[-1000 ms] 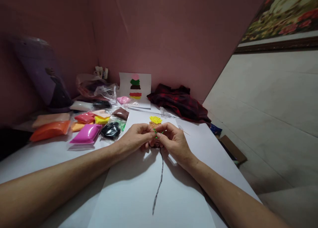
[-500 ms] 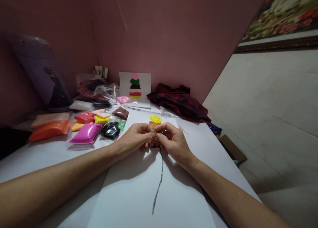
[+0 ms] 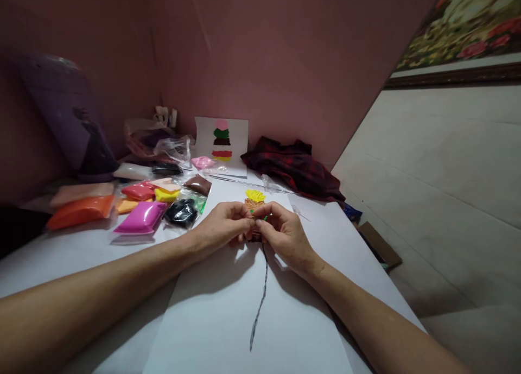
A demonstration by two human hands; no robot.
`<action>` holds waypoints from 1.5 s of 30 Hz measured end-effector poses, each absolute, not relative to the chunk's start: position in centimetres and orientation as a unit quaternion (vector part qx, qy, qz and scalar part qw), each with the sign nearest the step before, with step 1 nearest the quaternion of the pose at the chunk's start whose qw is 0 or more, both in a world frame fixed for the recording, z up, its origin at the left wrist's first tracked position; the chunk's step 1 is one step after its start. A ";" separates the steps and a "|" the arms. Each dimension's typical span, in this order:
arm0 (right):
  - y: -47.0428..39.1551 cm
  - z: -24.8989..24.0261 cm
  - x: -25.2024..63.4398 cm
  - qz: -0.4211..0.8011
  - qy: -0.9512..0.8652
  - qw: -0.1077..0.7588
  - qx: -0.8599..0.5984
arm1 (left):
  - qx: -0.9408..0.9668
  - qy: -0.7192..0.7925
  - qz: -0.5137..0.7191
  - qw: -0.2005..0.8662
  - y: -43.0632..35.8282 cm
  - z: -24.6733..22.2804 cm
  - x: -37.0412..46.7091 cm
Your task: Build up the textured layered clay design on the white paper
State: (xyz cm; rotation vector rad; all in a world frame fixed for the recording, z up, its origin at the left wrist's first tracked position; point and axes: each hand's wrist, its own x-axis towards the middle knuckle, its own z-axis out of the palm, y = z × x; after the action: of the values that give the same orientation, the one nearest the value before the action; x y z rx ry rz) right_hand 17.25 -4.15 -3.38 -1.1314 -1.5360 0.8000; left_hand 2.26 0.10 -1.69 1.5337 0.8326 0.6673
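Both hands meet over a clay figure [image 3: 254, 201] with a yellow top, an orange-brown middle and a dark brown lower edge, on white paper [image 3: 244, 309]. My left hand [image 3: 232, 222] has its thumb and fingers pinched at the figure's left side. From the right, my right hand [image 3: 280, 227] pinches as well, its fingertips nearly touching the left ones. Bits of green [image 3: 265, 218] show between the fingertips; which hand grips them is hidden. A thin dark twisted line [image 3: 260, 303] runs down the paper from the figure.
Bagged clay in orange [image 3: 81, 212], magenta [image 3: 140, 219], black [image 3: 182, 213] and other colours lies at the left. A sheet with coloured layers [image 3: 240, 140] leans on the wall. Dark red plaid cloth [image 3: 293, 168] lies at the back right, near crumpled clear plastic [image 3: 271, 184].
Less green shows between the fingertips than before. Both hands stay in nearly the same place.
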 end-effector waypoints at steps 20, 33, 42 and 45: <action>-4.1 -3.2 17.2 0.323 -0.647 0.507 -0.469 | 0.661 0.363 0.285 0.591 0.1 -1.7 2.3; -4.2 -3.1 17.1 0.317 -0.641 0.513 -0.475 | 0.659 0.362 0.286 0.594 0.0 -1.6 2.3; -4.2 -3.1 17.1 0.328 -0.639 0.511 -0.471 | 0.656 0.364 0.289 0.595 -0.1 -1.6 2.4; -4.2 -3.1 17.1 0.329 -0.639 0.511 -0.471 | 0.655 0.364 0.289 0.596 -0.1 -1.6 2.4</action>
State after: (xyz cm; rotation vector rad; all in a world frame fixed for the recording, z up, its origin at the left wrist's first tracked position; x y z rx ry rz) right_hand 17.14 -4.19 -3.13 -1.1347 -1.5385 0.7908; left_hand 2.36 -0.11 -1.56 1.5204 0.8461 0.6712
